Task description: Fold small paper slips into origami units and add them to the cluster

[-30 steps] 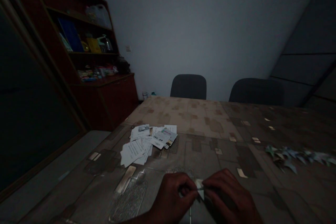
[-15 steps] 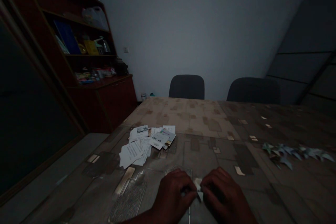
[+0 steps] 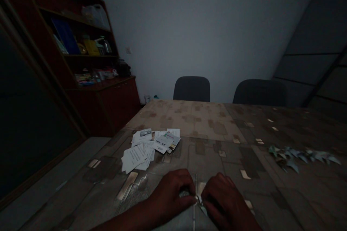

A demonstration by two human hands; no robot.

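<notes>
Near the table's front edge, both hands meet at a small piece of folded paper (image 3: 202,208), pale with a greenish tint. My left hand (image 3: 175,191) is closed, its thumb and index fingertips pinching at the paper's left edge. From the other side, my right hand (image 3: 223,198) grips the paper between curled fingers, which hide most of it. Dim light leaves the folds hard to make out. To the right lies a row of folded paper pieces (image 3: 305,155) with pointed ends. A loose pile of printed cards (image 3: 135,156) is spread ahead and to the left.
A patterned cover lies over the table (image 3: 189,112). Behind its far edge stand two dark chairs (image 3: 192,88), (image 3: 260,92) before a pale wall. A reddish wooden cabinet (image 3: 108,101) with filled shelves rises at the left.
Both hands have shifted slightly left with the folded paper. The left forearm shows more, and the left fingertips have moved a little away from the right ones. The view has turned slightly.
</notes>
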